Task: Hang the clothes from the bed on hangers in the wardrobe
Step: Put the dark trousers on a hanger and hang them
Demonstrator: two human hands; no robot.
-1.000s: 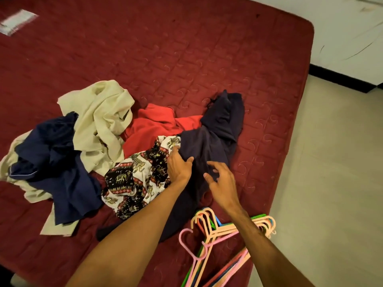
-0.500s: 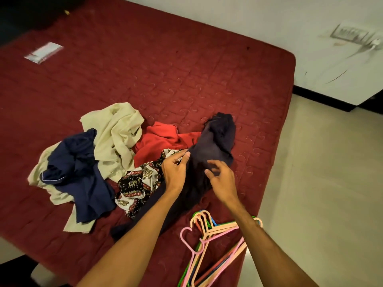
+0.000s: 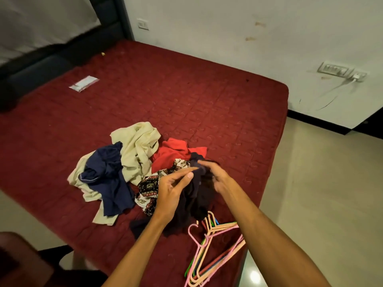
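The quilted mattress [image 3: 186, 96] is maroon. A cream shirt [image 3: 136, 150], navy garment [image 3: 107, 175], red garment [image 3: 172, 154], black-white-red elephant-print cloth [image 3: 148, 186] and near-black garment [image 3: 194, 201] lie by pink, peach and green hangers [image 3: 222, 227].

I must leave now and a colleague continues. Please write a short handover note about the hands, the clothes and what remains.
Right hand grips the top of the dark garment, lifted partly off the bed. Left hand is at its edge, fingers rather straight; grip unclear. Hangers lie at the bed's near corner. Other clothes lie in a pile.
Done: no garment on a hanger yet.
To do: hang all; wardrobe not in view.
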